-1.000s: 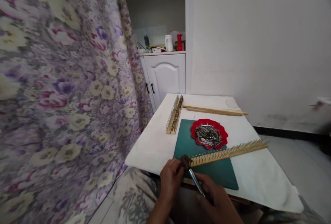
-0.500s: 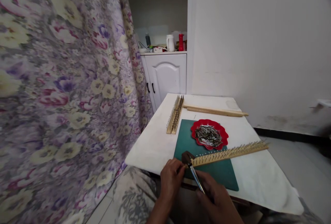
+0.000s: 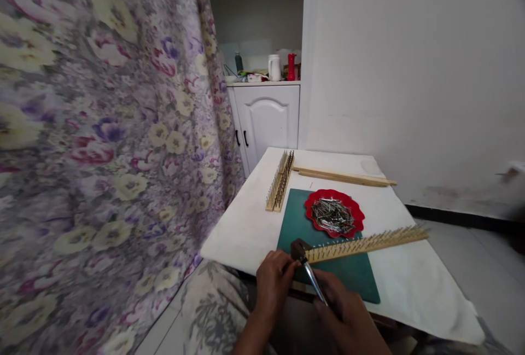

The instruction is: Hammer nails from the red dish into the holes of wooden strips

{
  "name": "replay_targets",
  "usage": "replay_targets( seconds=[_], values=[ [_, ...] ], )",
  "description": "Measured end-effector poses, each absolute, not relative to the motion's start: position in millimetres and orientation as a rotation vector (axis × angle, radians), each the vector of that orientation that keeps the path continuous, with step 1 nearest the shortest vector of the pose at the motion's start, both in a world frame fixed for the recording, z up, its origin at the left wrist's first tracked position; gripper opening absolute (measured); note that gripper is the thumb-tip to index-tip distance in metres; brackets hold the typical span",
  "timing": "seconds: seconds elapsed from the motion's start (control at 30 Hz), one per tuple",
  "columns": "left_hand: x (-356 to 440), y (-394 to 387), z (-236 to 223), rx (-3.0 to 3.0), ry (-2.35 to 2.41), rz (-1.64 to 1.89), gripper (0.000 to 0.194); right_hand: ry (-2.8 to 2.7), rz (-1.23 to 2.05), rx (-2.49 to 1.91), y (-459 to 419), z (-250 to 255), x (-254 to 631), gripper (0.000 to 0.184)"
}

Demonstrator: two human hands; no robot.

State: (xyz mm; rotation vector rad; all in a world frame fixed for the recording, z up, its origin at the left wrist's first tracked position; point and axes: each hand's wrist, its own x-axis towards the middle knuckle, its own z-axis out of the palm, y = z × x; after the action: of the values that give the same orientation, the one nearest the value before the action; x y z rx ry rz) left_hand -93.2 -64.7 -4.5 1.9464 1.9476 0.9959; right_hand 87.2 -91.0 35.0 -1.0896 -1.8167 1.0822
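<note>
My right hand (image 3: 348,311) is closed around the handle of a hammer (image 3: 315,283). The dark hammer head is over the near left end of a wooden strip (image 3: 361,246) studded with rows of upright nails. My left hand (image 3: 274,274) is closed at that same end, thumb and fingertips pinched on the strip beside the hammer head. Whether a nail is also between those fingertips is too small to tell. Under the strip lies a green cutting mat (image 3: 293,223). Just behind the strip, a red scalloped dish (image 3: 308,199) holds a heap of loose nails (image 3: 333,216).
Two more nail-studded strips (image 3: 280,182) lie side by side at the table's left. Plain wooden strips (image 3: 344,176) lie across the back of the white-covered table (image 3: 241,234). A floral curtain (image 3: 123,152) hangs on the left, and a white cabinet (image 3: 268,120) stands behind.
The whole view has shifted slightly, so things sit a little further right. Both hands, the hammer and the strip keep nearly the same places relative to each other.
</note>
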Motion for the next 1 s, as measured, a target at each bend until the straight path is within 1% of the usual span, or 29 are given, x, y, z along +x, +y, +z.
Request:
replay_targets(
  seconds=[0.1,0.23,0.37,0.5,0.77,0.8,0.9,1.0],
  values=[
    [-94,-64,-6,1.944,1.938,0.996,0.014,-1.831,1.111,-1.073,-90,37,87,0.042],
    [-94,-64,-8,1.968,1.955,0.979,0.017,-1.881,1.136,-1.073,-89,37,87,0.039],
    [-93,-64,-7,1.96,1.942,1.008,0.017,-1.867,1.097,-1.108,-90,40,88,0.041],
    [-93,-65,-5,1.965,1.953,0.986,0.017,-1.867,1.119,-1.071,-91,44,86,0.038],
    [-98,-65,-2,1.935,1.841,1.046,0.013,-1.579,1.265,-1.039,-97,35,101,0.037],
    [-100,-66,-2,1.937,1.828,1.05,0.012,-1.515,1.29,-1.056,-98,31,105,0.037],
    [-108,-69,1,1.938,1.817,1.046,0.013,-1.321,1.337,-1.099,-104,16,118,0.049],
    [-117,-72,8,1.904,1.81,1.048,0.017,-1.139,1.357,-1.138,-109,2,128,0.054]
  ],
)
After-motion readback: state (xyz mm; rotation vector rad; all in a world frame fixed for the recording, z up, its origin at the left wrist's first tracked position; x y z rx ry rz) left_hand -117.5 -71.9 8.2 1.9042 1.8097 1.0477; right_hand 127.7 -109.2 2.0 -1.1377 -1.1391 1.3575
